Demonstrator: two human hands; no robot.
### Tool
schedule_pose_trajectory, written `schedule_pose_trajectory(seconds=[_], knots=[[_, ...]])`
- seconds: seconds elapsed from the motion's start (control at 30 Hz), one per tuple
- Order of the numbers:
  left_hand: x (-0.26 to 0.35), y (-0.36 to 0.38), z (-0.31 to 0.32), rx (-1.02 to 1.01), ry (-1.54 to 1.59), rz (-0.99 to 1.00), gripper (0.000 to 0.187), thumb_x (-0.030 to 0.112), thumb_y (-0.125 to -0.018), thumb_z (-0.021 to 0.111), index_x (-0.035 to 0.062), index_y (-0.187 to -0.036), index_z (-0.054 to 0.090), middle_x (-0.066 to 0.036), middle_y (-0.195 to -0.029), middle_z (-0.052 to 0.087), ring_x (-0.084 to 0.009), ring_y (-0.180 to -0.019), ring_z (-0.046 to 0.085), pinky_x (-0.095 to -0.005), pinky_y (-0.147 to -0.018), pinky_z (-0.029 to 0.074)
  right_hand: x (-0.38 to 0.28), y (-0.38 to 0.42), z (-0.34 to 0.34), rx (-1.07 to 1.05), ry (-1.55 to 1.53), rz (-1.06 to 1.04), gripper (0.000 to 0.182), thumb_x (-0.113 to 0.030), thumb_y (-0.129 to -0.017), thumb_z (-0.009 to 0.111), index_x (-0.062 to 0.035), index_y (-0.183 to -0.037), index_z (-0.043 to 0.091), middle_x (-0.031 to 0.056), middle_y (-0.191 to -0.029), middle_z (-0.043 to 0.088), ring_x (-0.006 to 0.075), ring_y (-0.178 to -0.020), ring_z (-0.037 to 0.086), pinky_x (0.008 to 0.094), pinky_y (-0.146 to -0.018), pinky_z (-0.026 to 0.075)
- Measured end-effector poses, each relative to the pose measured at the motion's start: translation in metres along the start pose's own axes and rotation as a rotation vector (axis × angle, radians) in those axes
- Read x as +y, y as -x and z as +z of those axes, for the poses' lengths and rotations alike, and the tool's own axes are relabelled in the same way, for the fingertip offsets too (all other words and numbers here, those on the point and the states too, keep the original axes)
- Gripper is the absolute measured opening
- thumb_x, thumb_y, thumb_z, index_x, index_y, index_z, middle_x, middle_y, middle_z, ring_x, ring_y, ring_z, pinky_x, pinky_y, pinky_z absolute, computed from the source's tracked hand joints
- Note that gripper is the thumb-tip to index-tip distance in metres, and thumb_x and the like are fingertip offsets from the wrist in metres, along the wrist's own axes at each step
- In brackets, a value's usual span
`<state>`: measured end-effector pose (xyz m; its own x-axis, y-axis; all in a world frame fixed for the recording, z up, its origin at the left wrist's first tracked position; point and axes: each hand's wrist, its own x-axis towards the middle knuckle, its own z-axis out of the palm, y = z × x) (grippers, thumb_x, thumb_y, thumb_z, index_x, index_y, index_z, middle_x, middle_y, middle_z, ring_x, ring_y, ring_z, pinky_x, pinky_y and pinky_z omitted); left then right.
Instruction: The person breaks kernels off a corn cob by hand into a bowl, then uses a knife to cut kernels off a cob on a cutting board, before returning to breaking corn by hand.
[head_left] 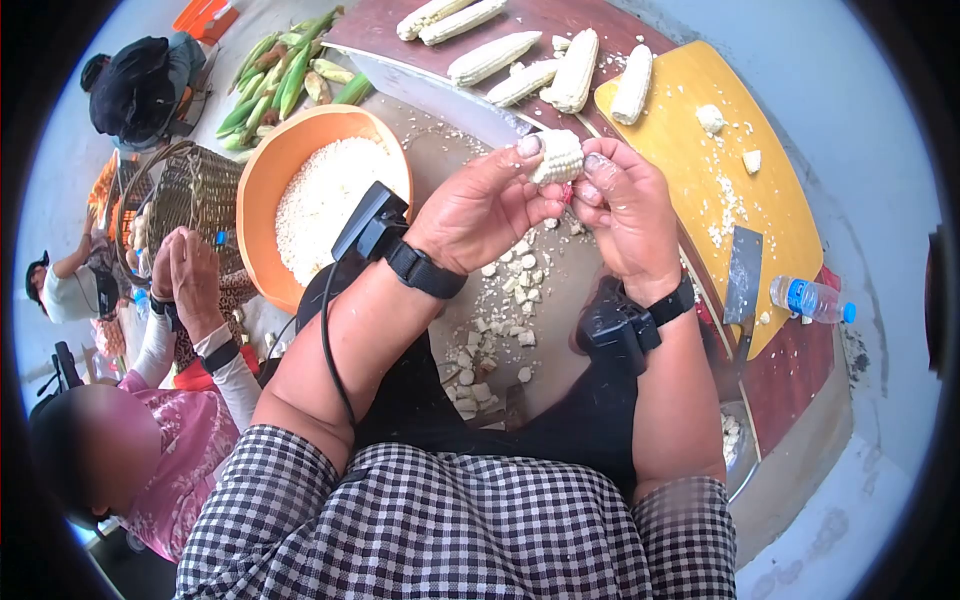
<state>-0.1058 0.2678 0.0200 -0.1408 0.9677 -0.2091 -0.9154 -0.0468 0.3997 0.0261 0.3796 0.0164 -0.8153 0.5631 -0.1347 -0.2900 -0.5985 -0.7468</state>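
Both my hands hold one short piece of white corn cob (558,155) above a metal tray (440,150). My left hand (480,205) grips it from the left with the thumb on top. My right hand (630,210) grips it from the right, fingers curled around its end. Loose white kernels and cob bits (500,320) lie in the tray below my wrists. Black sensor bands sit on both wrists.
An orange bowl of kernels (262,190) stands at left. Peeled cobs (520,65) lie beyond. A yellow cutting board (720,190) carries a cleaver (743,275); a water bottle (810,298) lies beside it. Green unhusked corn (285,75) and other people sit left.
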Motion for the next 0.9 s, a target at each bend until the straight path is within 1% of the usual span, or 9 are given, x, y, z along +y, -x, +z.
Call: schedule_pose_trajectory(seconds=[0.07,0.13,0.23,0.37,0.43,0.57,0.7,0.8,0.9], knots=[[0.0,0.0,0.001,-0.018,-0.032,-0.006,0.03,0.018,-0.09,0.058,-0.0023,-0.112,0.055,-0.011,-0.099,0.062,-0.0176,-0.079,0.062,-0.0288,-0.072,0.053,-0.002,0.001,0.0,-0.024,-0.123,0.057,0.014,-0.005,-0.089,0.055,0.003,-0.1,0.055,0.0022,-0.075,0.052,0.005,-0.058,0.044,0.0163,-0.047,0.034],[0.0,0.001,0.0,-0.048,-0.07,-0.015,0.032,0.019,-0.09,0.058,-0.0027,-0.114,0.054,-0.011,-0.1,0.062,-0.0154,-0.076,0.06,-0.0262,-0.069,0.051,-0.004,0.002,-0.003,-0.065,-0.168,0.114,0.012,-0.004,-0.088,0.055,0.0022,-0.098,0.055,0.0022,-0.076,0.051,0.0046,-0.059,0.043,0.0159,-0.047,0.034],[0.005,0.0,0.003,-0.093,-0.276,0.047,0.032,0.019,-0.089,0.059,-0.0018,-0.113,0.055,-0.009,-0.1,0.063,-0.0129,-0.076,0.059,-0.0243,-0.067,0.048,-0.01,0.003,-0.006,-0.137,-0.208,0.209,0.011,-0.005,-0.087,0.056,0.0007,-0.096,0.055,0.0023,-0.076,0.05,0.0033,-0.059,0.042,0.0153,-0.047,0.033],[0.017,-0.005,-0.006,0.019,-0.347,0.196,0.031,0.016,-0.086,0.063,-0.0001,-0.111,0.056,-0.006,-0.098,0.063,-0.0122,-0.079,0.058,-0.0254,-0.068,0.047,-0.013,0.006,-0.003,-0.24,-0.341,0.283,0.01,-0.007,-0.085,0.058,-0.001,-0.091,0.054,0.0019,-0.076,0.049,0.0017,-0.058,0.04,0.0146,-0.047,0.033],[0.016,-0.002,0.003,0.017,-0.453,0.223,0.03,0.015,-0.085,0.065,0.0006,-0.11,0.057,-0.006,-0.098,0.063,-0.0124,-0.079,0.058,-0.0264,-0.069,0.047,-0.013,0.005,-0.006,-0.228,-0.323,0.243,0.01,-0.01,-0.086,0.057,-0.0012,-0.091,0.054,0.0019,-0.077,0.049,0.0019,-0.058,0.04,0.0146,-0.046,0.031],[0.007,0.002,0.009,0.053,-0.436,0.185,0.033,0.009,-0.08,0.068,0.0021,-0.109,0.055,-0.005,-0.098,0.062,-0.0126,-0.083,0.057,-0.0262,-0.071,0.045,-0.014,0.004,-0.004,-0.199,-0.28,0.194,0.011,-0.01,-0.087,0.054,-0.0008,-0.091,0.054,0.0017,-0.077,0.049,0.0025,-0.059,0.041,0.0147,-0.046,0.029],[0.007,-0.001,0.006,-0.033,-0.431,0.202,0.036,0.007,-0.078,0.07,0.0026,-0.11,0.054,-0.004,-0.097,0.061,-0.0116,-0.086,0.056,-0.0254,-0.072,0.044,-0.014,0.005,-0.001,-0.14,-0.28,0.141,0.011,-0.011,-0.088,0.054,-0.0008,-0.091,0.054,0.0014,-0.078,0.049,0.0033,-0.061,0.043,0.0148,-0.045,0.03],[0.007,0.001,0.009,-0.04,-0.441,0.194,0.037,0.007,-0.077,0.07,0.0029,-0.11,0.054,-0.005,-0.099,0.061,-0.011,-0.087,0.056,-0.0245,-0.072,0.043,-0.015,0.007,0.005,-0.038,-0.172,0.094,0.012,-0.013,-0.09,0.057,-0.0007,-0.093,0.056,0.0006,-0.077,0.051,0.0034,-0.061,0.045,0.0147,-0.046,0.031],[0.006,0.003,0.009,-0.044,-0.467,0.165,0.038,0.008,-0.077,0.07,0.0027,-0.111,0.055,-0.005,-0.102,0.061,-0.0107,-0.087,0.056,-0.024,-0.072,0.042,-0.009,0.006,0.003,-0.038,-0.013,0.049,0.015,-0.014,-0.09,0.06,-0.0005,-0.096,0.057,0.0007,-0.076,0.053,0.0032,-0.061,0.047,0.0145,-0.046,0.032]])
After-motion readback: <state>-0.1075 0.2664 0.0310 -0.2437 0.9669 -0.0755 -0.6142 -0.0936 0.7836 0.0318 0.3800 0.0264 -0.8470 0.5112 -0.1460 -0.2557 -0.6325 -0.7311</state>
